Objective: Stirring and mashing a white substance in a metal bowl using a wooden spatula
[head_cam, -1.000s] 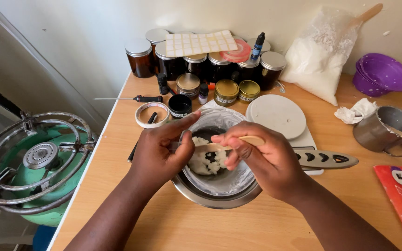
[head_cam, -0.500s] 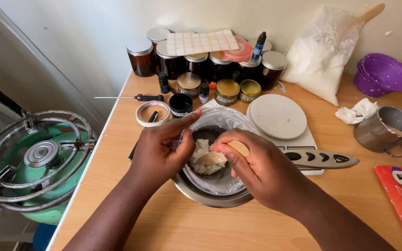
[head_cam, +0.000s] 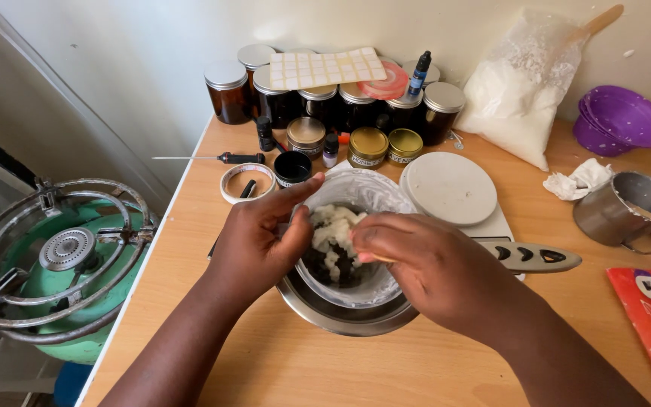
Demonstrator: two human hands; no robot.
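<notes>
bowl (head_cam: 340, 320) at table (head_cam: 265, 369) centre, jars (head_cam: 325, 105) behind, scale (head_cam: 450, 188) right, mug (head_cam: 623, 211) further right, stove (head_cam: 54, 256) left.

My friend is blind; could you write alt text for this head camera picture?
Two hands work over a steel bowl on a wooden table: the left hand grips a bag of pale lumpy paste, the right hand digs into it. Dark jars, small tins and a metal mug stand behind.

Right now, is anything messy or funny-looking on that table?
A little. A crumpled white tissue lies loose beside the metal cup, and a sheet of labels sits balanced across the jar lids. Nothing looks spilled around the steel bowl under both hands.
</notes>
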